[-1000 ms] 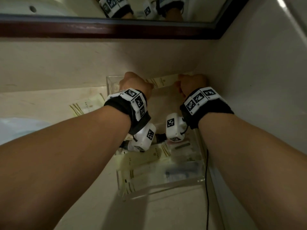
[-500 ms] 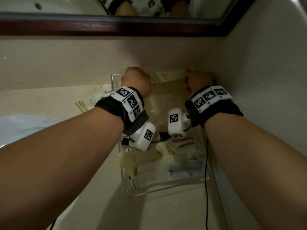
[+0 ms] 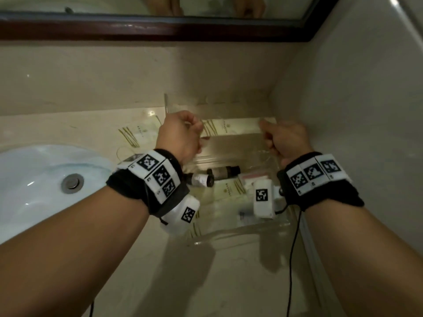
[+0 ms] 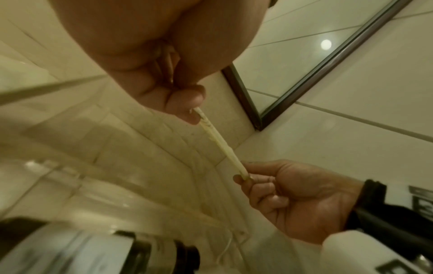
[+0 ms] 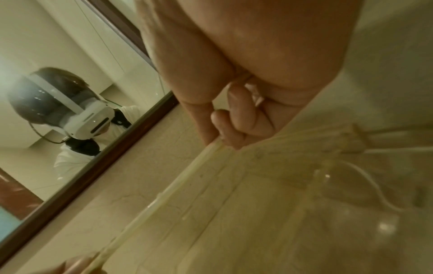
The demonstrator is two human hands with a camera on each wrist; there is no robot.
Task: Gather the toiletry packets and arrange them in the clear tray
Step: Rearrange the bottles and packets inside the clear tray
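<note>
Both hands hold one long cream packet with gold lines, stretched level between them over the far part of the clear tray. My left hand pinches its left end and my right hand pinches its right end. The left wrist view shows the packet edge-on, running from the left fingertips to the right hand. In the right wrist view the packet leaves the right fingers. More cream packets lie in the tray. Another packet lies on the counter left of it.
Two small dark bottles lie inside the tray beside the packets. A white sink sits at the left. The tray stands in the corner against the right wall, below a dark-framed mirror. A black cable hangs from my right wrist.
Both hands have pulled back from the tray's far wall with the packet still pinched between them. The head view has shifted, so the sink and the bottles now show.
</note>
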